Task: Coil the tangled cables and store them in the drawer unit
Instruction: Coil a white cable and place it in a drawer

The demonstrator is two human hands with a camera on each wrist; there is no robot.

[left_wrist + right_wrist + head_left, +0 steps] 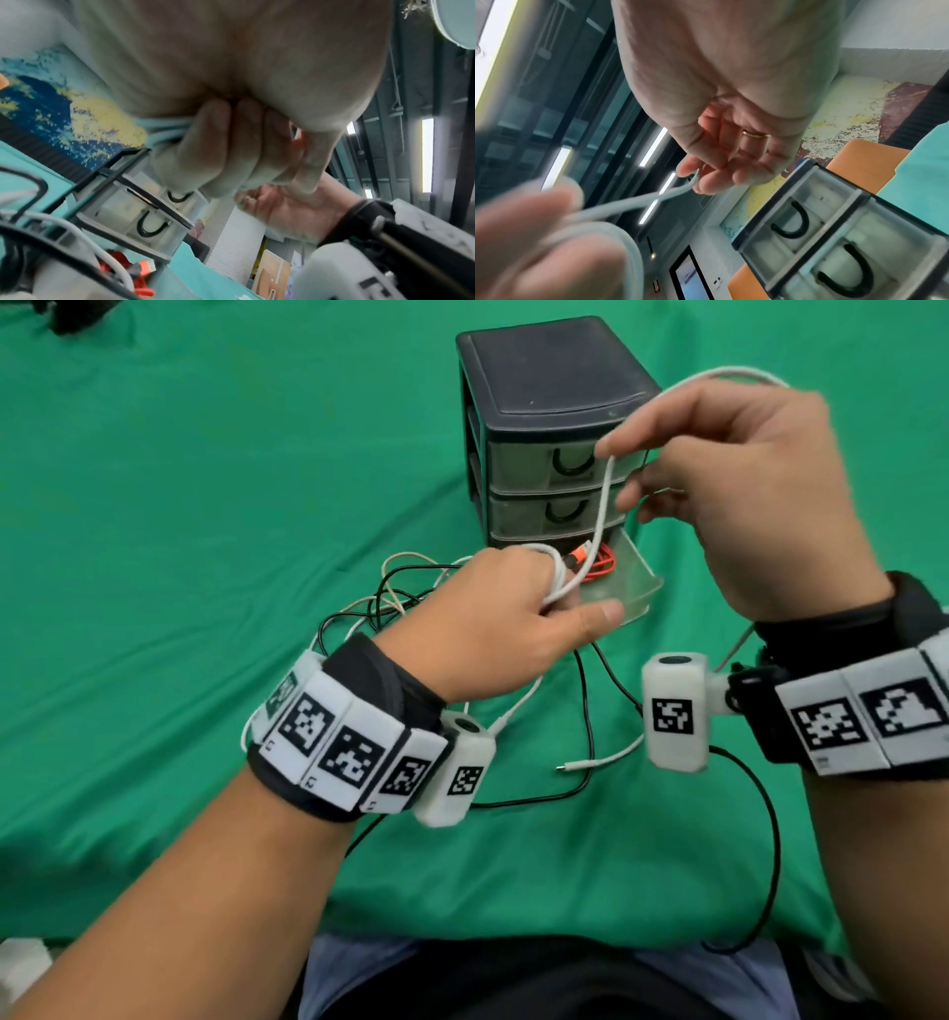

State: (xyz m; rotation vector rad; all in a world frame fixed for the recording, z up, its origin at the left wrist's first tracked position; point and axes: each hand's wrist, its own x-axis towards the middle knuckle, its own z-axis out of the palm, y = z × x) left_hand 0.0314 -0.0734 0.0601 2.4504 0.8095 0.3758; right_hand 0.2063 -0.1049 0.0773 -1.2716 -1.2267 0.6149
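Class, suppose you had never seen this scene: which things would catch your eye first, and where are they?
First, the two hands raised mid-frame: the right hand pinches a white cable that runs down to loops gripped by the left hand. Behind them stands a dark drawer unit on a green cloth, its bottom drawer pulled open with an orange cable inside.

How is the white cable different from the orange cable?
The white cable is up in the air, stretched between the left hand and right hand; the orange cable lies in the open bottom drawer. The white one is only partly looped, round the left hand, while the orange one sits bunched together. They differ in colour. Both are thin cables.
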